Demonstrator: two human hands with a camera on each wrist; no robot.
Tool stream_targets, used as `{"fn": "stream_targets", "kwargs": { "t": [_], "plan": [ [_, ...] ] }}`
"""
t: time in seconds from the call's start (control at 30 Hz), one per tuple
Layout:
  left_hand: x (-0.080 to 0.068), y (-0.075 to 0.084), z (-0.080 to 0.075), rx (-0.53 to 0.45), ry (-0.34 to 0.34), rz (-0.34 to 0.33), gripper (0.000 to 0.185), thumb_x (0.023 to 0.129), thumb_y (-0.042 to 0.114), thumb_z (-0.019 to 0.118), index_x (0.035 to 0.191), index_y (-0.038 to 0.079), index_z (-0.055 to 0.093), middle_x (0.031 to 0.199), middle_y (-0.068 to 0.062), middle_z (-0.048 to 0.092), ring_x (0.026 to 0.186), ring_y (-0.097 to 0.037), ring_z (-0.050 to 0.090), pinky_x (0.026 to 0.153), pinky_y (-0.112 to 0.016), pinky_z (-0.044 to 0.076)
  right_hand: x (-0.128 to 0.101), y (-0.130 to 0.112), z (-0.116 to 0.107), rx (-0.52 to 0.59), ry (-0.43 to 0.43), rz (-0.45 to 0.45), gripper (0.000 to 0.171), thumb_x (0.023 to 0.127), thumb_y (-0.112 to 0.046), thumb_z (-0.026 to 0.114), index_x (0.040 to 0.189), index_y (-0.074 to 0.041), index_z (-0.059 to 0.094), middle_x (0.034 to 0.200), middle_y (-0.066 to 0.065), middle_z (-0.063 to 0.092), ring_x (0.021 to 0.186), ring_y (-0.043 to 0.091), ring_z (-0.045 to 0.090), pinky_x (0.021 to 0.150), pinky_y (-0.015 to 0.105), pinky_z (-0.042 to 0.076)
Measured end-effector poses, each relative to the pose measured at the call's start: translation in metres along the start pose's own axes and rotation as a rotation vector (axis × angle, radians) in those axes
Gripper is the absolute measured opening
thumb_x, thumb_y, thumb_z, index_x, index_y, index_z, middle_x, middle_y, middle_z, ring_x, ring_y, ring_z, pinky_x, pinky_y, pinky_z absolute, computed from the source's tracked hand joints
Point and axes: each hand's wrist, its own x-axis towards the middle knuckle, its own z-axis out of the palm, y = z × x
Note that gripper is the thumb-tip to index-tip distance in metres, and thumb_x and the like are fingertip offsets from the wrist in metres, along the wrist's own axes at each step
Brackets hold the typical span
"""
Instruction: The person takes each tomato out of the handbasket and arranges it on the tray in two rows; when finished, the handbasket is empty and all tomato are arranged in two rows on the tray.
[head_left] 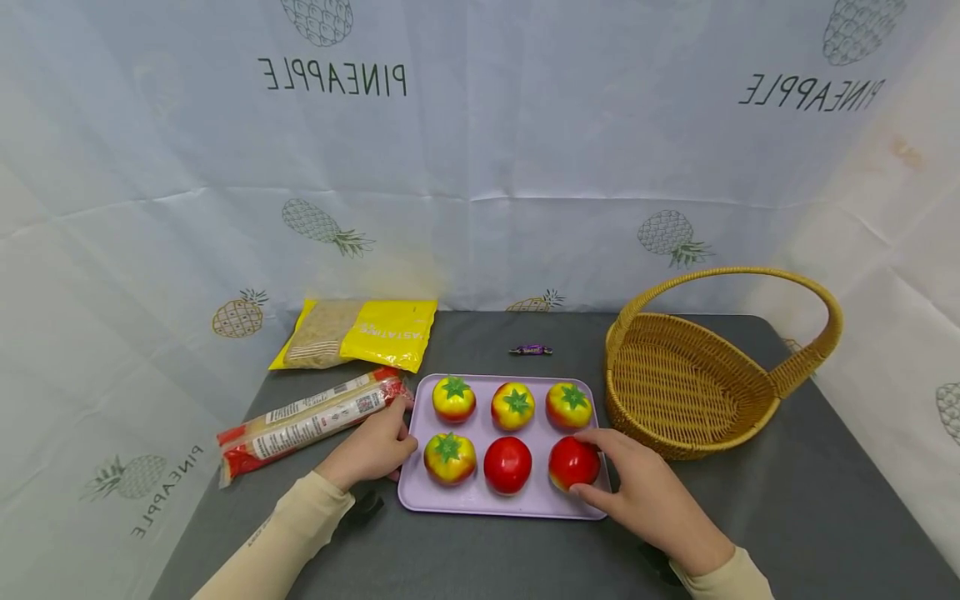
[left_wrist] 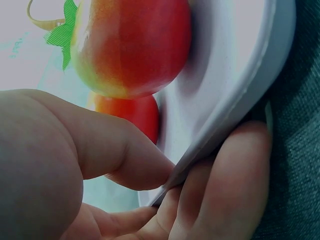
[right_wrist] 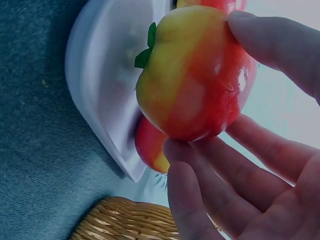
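All six tomatoes on the tray, basket empty

The right hand [head_left: 651, 500] curls thumb and fingers round the front-right tomato [head_left: 573, 462], which looks barely raised, if at all, from the purple tray [head_left: 480, 498]. The left hand [head_left: 372, 451] pinches the tray's left edge against the surface [head_left: 480, 558]. The wicker basket [head_left: 813, 346] just right of the tray holds nothing; by my judgement the work has only begun.

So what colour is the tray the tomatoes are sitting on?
Pale lilac purple; the tray shows best in the head view.
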Motion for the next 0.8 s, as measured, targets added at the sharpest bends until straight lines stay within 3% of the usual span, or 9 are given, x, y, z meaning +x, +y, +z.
{"fn": "stream_targets", "kwargs": {
  "t": [0.8],
  "plan": [
    [-0.0002, -0.0004, 0.0012, -0.008, -0.004, -0.004, 0.059, 0.094, 0.018, 0.066, 0.145, 0.008, 0.038, 0.085, -0.008, 0.06, 0.056, -0.022, 0.064, 0.05, -0.031, 0.057, 0.0008, 0.0016, 0.0051, 0.012, -0.041, 0.058, 0.065, 0.068, -0.044, 0.091, 0.125, -0.031, 0.063, 0.124, -0.01, 0.065, 0.109, 0.01, 0.062, 0.091, 0.039, 0.06]
  ]
}}
